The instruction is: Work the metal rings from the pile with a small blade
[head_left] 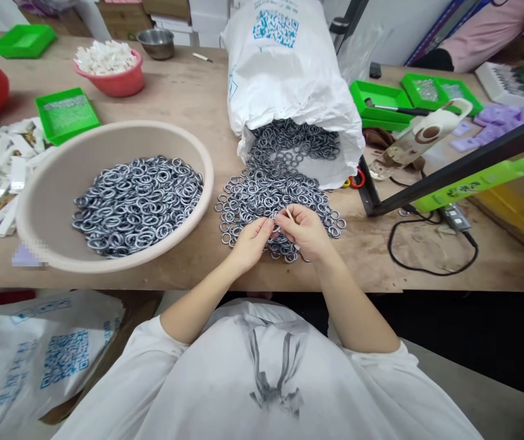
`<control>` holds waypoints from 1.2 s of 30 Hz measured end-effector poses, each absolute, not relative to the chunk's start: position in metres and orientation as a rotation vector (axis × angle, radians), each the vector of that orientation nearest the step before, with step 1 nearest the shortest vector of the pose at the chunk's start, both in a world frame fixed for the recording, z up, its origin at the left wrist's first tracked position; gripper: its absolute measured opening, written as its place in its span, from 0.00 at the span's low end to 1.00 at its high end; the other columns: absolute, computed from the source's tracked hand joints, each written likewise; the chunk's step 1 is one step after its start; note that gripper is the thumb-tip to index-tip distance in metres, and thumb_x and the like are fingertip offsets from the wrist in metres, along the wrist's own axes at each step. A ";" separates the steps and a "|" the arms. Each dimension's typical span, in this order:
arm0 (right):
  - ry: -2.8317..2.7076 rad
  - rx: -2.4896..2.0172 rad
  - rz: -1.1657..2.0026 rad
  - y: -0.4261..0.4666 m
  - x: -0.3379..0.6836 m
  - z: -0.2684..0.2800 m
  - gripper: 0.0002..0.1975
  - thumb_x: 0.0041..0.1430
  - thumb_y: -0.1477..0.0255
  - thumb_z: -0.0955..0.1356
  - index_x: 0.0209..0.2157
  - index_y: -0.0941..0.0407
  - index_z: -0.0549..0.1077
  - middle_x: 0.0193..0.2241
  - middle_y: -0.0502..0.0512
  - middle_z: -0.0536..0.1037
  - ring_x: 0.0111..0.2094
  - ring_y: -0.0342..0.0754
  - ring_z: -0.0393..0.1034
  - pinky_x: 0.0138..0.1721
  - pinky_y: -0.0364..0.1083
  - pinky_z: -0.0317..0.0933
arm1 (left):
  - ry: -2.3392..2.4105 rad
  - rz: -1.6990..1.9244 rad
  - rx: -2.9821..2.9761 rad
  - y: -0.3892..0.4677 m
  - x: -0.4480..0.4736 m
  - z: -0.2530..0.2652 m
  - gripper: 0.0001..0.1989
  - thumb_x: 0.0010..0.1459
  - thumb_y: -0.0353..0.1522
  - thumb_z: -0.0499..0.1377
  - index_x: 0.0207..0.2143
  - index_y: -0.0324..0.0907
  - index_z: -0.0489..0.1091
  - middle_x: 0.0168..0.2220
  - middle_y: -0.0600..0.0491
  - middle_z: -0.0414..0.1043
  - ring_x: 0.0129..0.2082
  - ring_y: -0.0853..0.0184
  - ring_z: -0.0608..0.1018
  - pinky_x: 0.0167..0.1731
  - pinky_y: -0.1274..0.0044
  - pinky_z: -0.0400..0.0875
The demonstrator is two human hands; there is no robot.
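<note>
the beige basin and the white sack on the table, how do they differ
The beige basin stands with its opening upward; the white sack lies with its mouth toward the person.
The basin has a smooth, round rim; the sack's edge is crumpled.
The basin's visible sides are plain; the sack bears blue print.
Both hold dark grey rings.

We see a loose heap of small, glossy grey rings on the table, piled deep in the middle and thinning to single rings at its edges. The heap runs back into the mouth of the white sack. Over it, our right hand holds a slim pale stick, tilted (our fingers hide its middle).
</note>
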State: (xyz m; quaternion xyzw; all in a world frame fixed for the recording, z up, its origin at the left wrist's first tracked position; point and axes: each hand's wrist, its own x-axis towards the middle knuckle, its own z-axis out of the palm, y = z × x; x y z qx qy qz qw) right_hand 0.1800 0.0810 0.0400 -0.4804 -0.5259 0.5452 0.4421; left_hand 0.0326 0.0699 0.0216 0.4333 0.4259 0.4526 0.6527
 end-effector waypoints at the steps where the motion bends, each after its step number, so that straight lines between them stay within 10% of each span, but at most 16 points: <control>1: -1.283 -1.180 1.337 0.073 0.178 0.042 0.22 0.50 0.49 0.74 0.29 0.53 0.70 0.20 0.45 0.69 0.18 0.40 0.58 0.20 0.42 0.53 | 0.943 1.016 0.941 0.068 0.037 0.023 0.19 0.55 0.47 0.64 0.26 0.40 0.69 0.23 0.56 0.66 0.22 0.74 0.64 0.22 0.80 0.58; 6: -1.299 -1.136 1.223 0.055 0.179 0.041 0.22 0.47 0.53 0.77 0.38 0.51 0.73 0.27 0.49 0.76 0.27 0.47 0.70 0.31 0.47 0.66 | 0.901 1.026 0.819 0.057 0.045 0.030 0.21 0.54 0.48 0.63 0.22 0.41 0.65 0.20 0.57 0.62 0.21 0.73 0.63 0.21 0.79 0.57; 36: -2.024 -1.209 0.441 0.029 0.184 0.061 0.19 0.67 0.61 0.65 0.23 0.55 0.64 0.22 0.48 0.66 0.25 0.43 0.60 0.28 0.44 0.50 | 0.729 0.949 0.574 0.038 0.038 0.045 0.22 0.52 0.45 0.66 0.21 0.40 0.61 0.16 0.61 0.57 0.16 0.77 0.59 0.20 0.81 0.58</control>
